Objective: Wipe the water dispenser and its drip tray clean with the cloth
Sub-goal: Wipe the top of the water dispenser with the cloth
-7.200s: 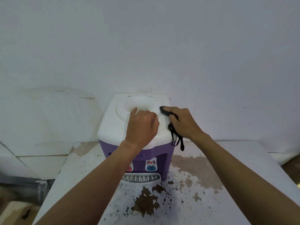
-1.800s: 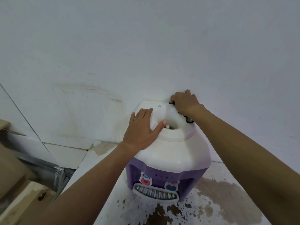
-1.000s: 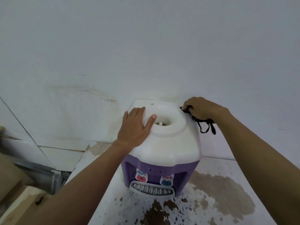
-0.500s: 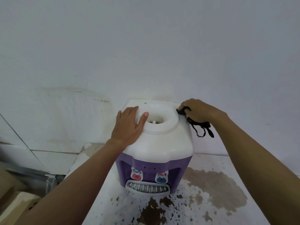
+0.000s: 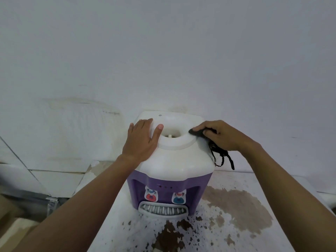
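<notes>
Two bare hands on one appliance. Left hand (image 5: 143, 140): released, palm flat on the left shoulder of the white lid, fingers straight and pointing toward the wall, thumb reaching onto the raised ring around the bottle well. It grasps nothing.

Purple-bodied, white-topped plastic water dispenser (image 5: 174, 164): upright near the far edge of the white, paint-worn tabletop (image 5: 254, 180), its back close to the pale wall (image 5: 163, 51). Bottle well open, a small pale spike visible inside. On the purple front, a red-buttoned tap (image 5: 150, 195) at left and a blue-buttoned tap (image 5: 179, 198) at right. Below them, the grey slotted plastic drip tray (image 5: 163, 210), seated in the base and jutting toward the near edge.

Small black cloth (image 5: 197, 133): bunched on the right side of the raised ring, touching it. Thin black strands hang from it down past the lid's right edge.

Right hand (image 5: 223, 137): grasping the cloth, fingers curled over it and pressing it onto the ring; forearm runs off toward the near right corner.

Tabletop right of the dispenser: large brown patch (image 5: 236, 206). In front of the drip tray, darker brown flecks and one bigger blotch (image 5: 167, 237).
</notes>
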